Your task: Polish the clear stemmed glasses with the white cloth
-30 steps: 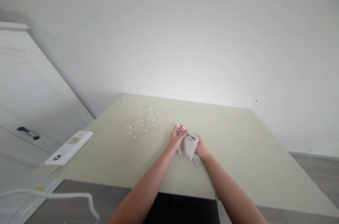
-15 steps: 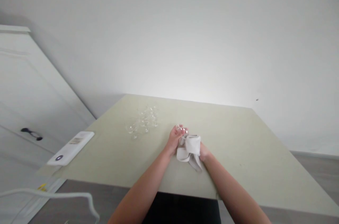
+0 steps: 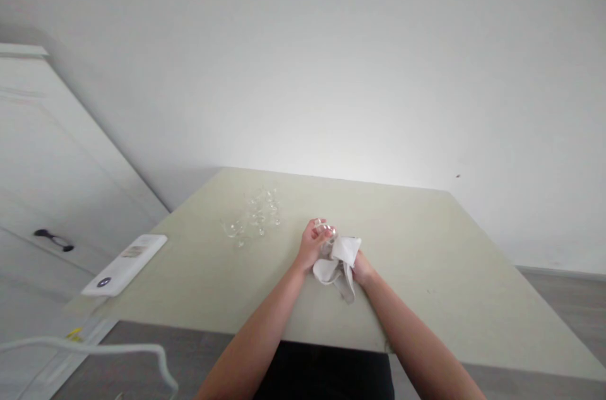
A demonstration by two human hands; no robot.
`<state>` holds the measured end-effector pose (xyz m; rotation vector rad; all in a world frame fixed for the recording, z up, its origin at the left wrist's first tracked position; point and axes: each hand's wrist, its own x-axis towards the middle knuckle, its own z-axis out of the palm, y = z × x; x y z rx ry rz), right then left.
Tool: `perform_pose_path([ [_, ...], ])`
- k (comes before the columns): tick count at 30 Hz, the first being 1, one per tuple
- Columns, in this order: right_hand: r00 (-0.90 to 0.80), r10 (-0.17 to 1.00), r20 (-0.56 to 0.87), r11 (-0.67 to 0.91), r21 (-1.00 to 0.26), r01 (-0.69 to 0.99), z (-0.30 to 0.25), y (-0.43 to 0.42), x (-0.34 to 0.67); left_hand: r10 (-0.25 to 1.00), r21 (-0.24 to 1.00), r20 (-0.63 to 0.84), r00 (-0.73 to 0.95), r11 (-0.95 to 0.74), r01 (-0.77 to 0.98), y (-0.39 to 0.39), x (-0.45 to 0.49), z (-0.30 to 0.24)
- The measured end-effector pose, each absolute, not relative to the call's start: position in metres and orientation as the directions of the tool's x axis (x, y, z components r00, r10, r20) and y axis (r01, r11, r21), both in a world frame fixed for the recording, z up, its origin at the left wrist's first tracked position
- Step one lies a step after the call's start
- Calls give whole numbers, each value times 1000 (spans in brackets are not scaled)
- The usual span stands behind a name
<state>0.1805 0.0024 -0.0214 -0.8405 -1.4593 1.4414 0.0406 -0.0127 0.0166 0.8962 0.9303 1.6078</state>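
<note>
The left hand (image 3: 313,247) holds a small clear glass cup (image 3: 324,233) just above the pale green flat surface (image 3: 426,274). Its grip is curled around the cup, with the fingers wrapped on the far side. The right hand (image 3: 362,269) holds a soft white cloth (image 3: 339,264) bunched up in its grip, and the cloth is pressed against the cup. A loose end of the cloth hangs down toward the surface.

It looks like the wiping step is going on now. The cup is being rubbed with the cloth, and the 2 hands are close together, touching through the cloth.

Farther back on the surface and to the left stands a little group of other clear glass cups (image 3: 253,218). They are well apart from the hands. It is too blurry to count them.

I think the next move needs a gentle turn of the cup so the cloth can reach another side. The glass is thin and slippery, so the left grip must stay snug but not squeeze hard.

A white flat box (image 3: 124,264) lies at the left edge, near a white cupboard (image 3: 42,185).
</note>
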Motion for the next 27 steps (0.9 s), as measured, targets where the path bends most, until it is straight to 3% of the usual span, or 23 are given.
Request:
perform_pose_path([
  [3, -357, 933, 51, -26, -978, -208, -25, 8, 179, 941, 915, 103, -321, -216, -340, -13, 40, 19],
  [7, -268, 963, 38, -40, -959, -281, -21, 14, 179, 862, 891, 164, -479, -338, -303, -10, 37, 21],
  [11, -336, 940, 55, -45, -958, -283, -16, 13, 179, 848, 859, 224, -481, -405, -313, -10, 36, 20],
  [17, -379, 925, 33, -45, -980, -193, -15, 12, 180, 840, 870, 384, -383, -468, -155, -15, 40, 18],
  [21, -376, 927, -11, -78, -983, -164, -14, 10, 182, 794, 872, 413, -447, -487, -60, -10, 34, 15],
  [23, -480, 877, -13, -96, -984, -149, -11, 5, 183, 783, 881, 425, -455, -474, 8, -7, 31, 13],
  [27, -756, 654, -10, -75, -996, -51, -4, -3, 185, 807, 898, 432, -402, -426, 111, -1, 27, 7],
])
